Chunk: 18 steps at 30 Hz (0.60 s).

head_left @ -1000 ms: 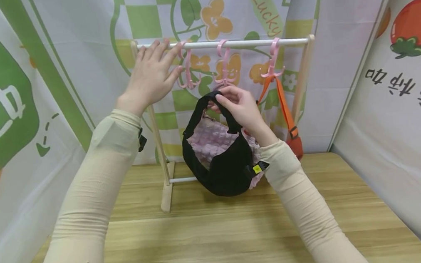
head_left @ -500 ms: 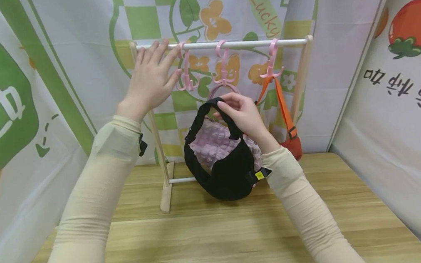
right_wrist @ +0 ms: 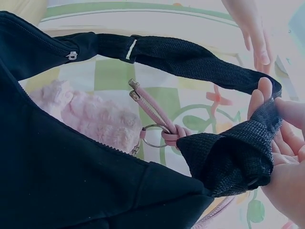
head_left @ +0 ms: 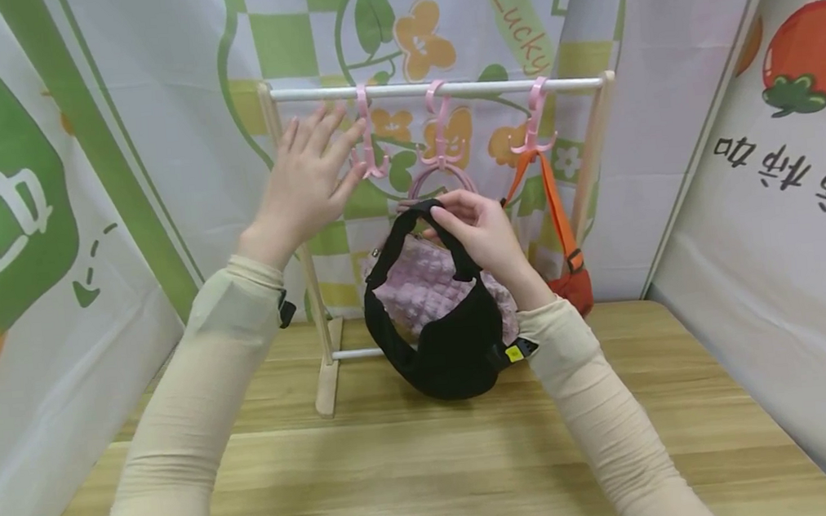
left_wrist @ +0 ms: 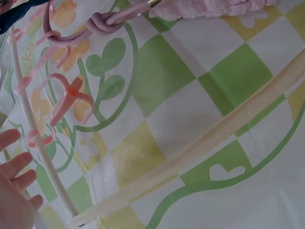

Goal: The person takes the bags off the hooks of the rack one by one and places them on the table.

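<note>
In the head view my right hand pinches the strap of a black zippered bag, which hangs in front of the rack. The right wrist view shows the webbing strap folded between thumb and fingers. Behind it a puffy pink bag hangs by its cord handle from the middle pink hook, partly hidden by the black bag. My left hand, fingers straight and spread, is in front of the rack's left end, beside the left pink hook. It holds nothing.
The rack has a white rail on wooden posts. An orange bag hangs by its strap from the right pink hook. The rack stands on a wooden table, with printed curtains behind and at both sides.
My right hand has come down a little with the black bag, showing more of the pink bag's handle. My left hand has dropped slightly from the rail, and the left hook has turned.
</note>
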### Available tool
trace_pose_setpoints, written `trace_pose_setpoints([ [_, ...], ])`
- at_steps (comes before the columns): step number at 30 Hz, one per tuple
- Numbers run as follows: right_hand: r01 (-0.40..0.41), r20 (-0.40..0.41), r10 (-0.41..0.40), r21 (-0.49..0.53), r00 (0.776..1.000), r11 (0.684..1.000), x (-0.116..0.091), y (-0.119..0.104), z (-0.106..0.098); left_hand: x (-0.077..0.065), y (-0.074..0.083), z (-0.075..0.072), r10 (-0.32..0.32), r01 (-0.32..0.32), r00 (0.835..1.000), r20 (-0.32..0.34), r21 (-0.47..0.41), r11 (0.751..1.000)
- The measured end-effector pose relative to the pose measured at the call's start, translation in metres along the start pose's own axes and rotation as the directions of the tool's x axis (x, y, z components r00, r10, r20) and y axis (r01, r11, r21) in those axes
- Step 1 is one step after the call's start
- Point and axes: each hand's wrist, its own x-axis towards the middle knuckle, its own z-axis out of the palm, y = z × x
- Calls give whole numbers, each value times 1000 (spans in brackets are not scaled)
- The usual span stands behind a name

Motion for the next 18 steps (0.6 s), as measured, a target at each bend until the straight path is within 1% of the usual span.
trace_pose_setpoints([
  [4,-2,-5,2,-11,1000,1000,-2,0,1,-7,5,6,23,-24,999,-38,-23,999],
  [10,18,2,-18,-6,1000,1000,-5,-1,-1,-17,11,14,48,-54,995,-86,-65,996],
  [18,36,8,-36,-1,999,999,-10,-4,-1,-30,20,23,44,-57,995,-93,-138,989],
])
